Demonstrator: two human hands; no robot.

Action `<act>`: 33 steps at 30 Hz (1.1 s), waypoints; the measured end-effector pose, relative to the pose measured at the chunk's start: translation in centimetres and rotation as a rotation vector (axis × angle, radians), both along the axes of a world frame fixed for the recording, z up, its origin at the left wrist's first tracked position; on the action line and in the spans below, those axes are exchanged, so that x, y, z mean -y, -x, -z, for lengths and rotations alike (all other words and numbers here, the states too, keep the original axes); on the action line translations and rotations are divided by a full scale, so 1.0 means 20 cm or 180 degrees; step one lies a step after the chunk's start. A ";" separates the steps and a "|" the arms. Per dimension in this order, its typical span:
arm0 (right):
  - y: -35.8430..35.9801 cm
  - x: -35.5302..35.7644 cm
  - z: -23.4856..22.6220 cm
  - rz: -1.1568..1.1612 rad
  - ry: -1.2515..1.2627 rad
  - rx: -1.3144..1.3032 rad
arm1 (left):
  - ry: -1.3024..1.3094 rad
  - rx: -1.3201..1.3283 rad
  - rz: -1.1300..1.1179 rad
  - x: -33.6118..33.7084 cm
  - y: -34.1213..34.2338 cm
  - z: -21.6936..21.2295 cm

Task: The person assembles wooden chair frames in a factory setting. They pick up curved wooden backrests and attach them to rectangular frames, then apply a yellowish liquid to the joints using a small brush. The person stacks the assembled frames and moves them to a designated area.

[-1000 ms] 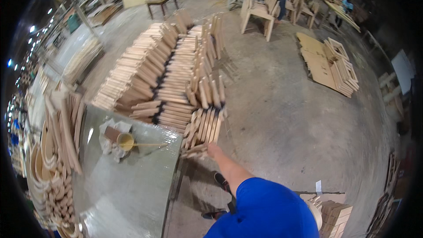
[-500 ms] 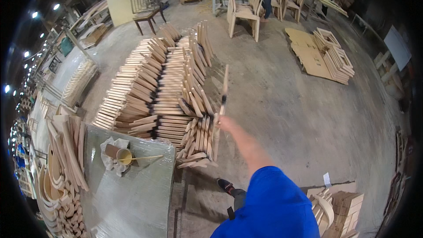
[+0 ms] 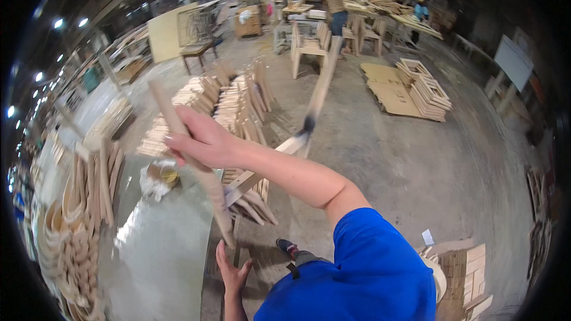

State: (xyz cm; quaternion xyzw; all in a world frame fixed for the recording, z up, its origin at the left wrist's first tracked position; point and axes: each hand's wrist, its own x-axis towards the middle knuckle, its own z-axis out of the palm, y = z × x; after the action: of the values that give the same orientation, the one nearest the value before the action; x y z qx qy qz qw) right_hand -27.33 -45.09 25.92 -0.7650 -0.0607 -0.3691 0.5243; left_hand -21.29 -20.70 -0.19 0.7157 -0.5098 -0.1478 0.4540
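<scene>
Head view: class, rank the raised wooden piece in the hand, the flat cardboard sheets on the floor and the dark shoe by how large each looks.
1. wooden piece, though nearness to the camera enlarges it
2. cardboard sheets
3. shoe

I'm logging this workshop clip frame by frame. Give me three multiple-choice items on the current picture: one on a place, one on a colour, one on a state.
1. Where is the left hand?
A. low, beside the table's edge
B. on the chair
C. on the cardboard

2. What colour is the person's sleeve?
A. red
B. blue
C. white

3. How is the right hand?
A. open and empty
B. flat on the table
C. closed on a wooden piece

Answers: 1 A, its open fingers sit beside the glossy table. 2 B, the shoulder cloth is blue. 3 C, the fingers wrap a long wooden piece.
</scene>
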 end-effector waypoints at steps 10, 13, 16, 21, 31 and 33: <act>-0.54 -1.17 -0.21 -0.1120 0.0219 0.0358 | 0.0734 0.2642 -0.1924 -1.15 0.12 -0.06; -0.72 -1.60 -0.12 -0.1368 0.0183 0.0501 | 0.0094 0.2841 -0.3773 -1.43 0.17 -0.25; -0.80 -2.08 -0.13 -0.1944 -0.0099 0.0140 | 0.0490 0.0955 -0.4078 -1.76 0.15 0.09; -1.14 -2.42 -0.01 -0.1941 0.0644 -0.0959 | 0.0207 -0.0610 -0.4461 -1.82 0.16 0.34; -1.54 -1.59 0.56 -0.1814 0.1805 -0.1138 | 0.0254 -0.2880 -0.4455 -1.74 -0.13 0.36; -1.66 -1.18 0.75 -0.1414 0.1134 -0.1787 | 0.0311 -0.3117 -0.4172 -1.70 -0.23 0.35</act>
State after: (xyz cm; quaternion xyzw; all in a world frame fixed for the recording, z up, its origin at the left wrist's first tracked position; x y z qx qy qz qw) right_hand 5.83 -21.46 10.98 -0.8833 -0.1421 -0.0070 0.4467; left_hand -16.79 13.36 -7.17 0.7022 0.2621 -0.1259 0.6500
